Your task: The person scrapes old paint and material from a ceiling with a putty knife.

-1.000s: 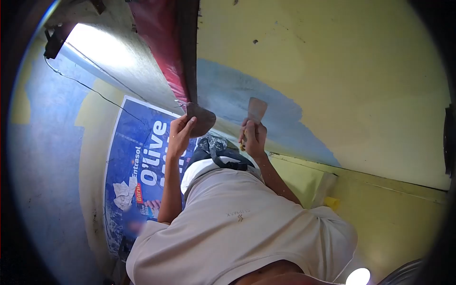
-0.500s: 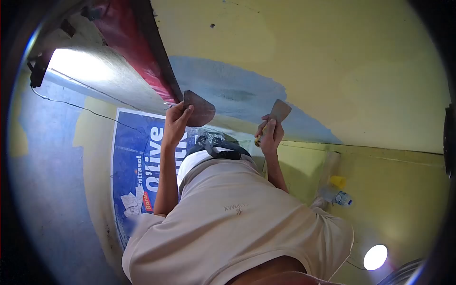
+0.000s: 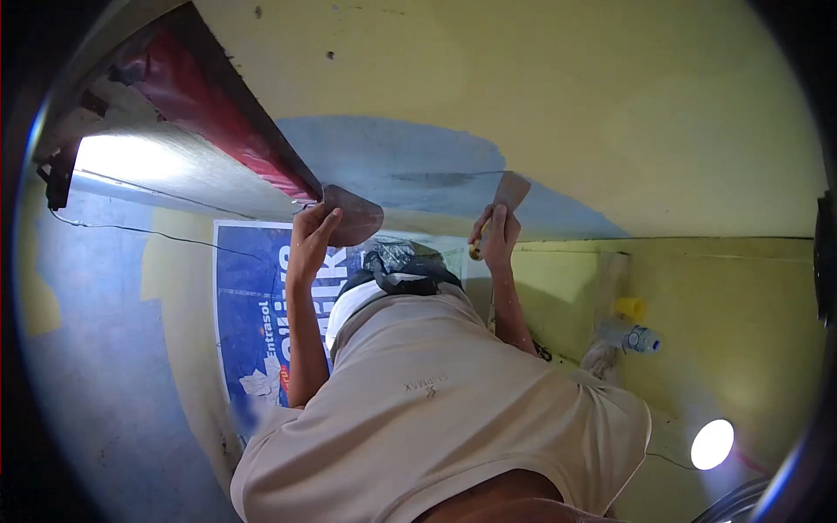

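My left hand (image 3: 311, 240) grips a flat, dark plate with rounded corners (image 3: 357, 216), thumb on its near face. This plate overlaps the lower left end of a blue-grey patch (image 3: 392, 144) on the yellow wall. To the right, my right hand (image 3: 500, 242) is closed round a putty knife (image 3: 512, 192), its wide blade pointing up and away from me. The yellowish handle end shows below my fingers. In this view the blade lies over the right part of the patch. A dark smear runs across the patch between the two tools.
A dark beam with red sheeting (image 3: 209, 122) slants down to my left hand. Below it is a blue poster (image 3: 248, 296). On the right are a plastic bottle (image 3: 641, 338), a yellow cup-like piece (image 3: 630, 307) and a bright lamp (image 3: 712, 444). A thin wire (image 3: 157, 231) hangs at left.
The view has tilted, so the beam and wall patch sit further left and the bottle further right. Both hands keep their hold, and the plate appears slightly lower.
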Demonstrator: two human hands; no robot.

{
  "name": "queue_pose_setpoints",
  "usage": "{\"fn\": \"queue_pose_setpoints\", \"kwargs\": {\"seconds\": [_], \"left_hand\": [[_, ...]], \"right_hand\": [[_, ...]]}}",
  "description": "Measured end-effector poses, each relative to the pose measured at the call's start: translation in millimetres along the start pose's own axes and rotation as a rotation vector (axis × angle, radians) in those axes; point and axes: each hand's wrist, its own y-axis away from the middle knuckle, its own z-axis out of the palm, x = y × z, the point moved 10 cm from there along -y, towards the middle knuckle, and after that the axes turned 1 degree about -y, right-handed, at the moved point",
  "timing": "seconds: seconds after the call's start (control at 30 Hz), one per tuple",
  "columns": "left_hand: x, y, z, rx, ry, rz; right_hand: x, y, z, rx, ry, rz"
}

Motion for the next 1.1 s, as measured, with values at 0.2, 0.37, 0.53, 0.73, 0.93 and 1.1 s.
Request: {"fn": "queue_pose_setpoints", "kwargs": {"seconds": [0.2, 0.37, 0.53, 0.73, 0.93, 1.1], "left_hand": [[-2, 1, 23, -0.064, -0.021, -0.062], [-21, -7, 28, -0.097, -0.074, -0.081], [-12, -7, 40, -0.074, -0.080, -0.109], [-7, -12, 50, -0.100, -0.081, -0.126], [-2, -19, 49, -0.077, -0.184, -0.108], [-22, -17, 45, -0.109, -0.124, -0.157]], "right_hand": [[29, -7, -9, -0.046, 0.056, 0.023], [38, -4, -13, -0.021, -0.051, 0.040], [18, -10, 3, -0.031, -0.080, 0.014], [17, -8, 3, -0.034, -0.061, 0.080], [13, -12, 4, -0.034, -0.046, 0.080], [24, -1, 4, -0.009, -0.057, 0.143]]}}
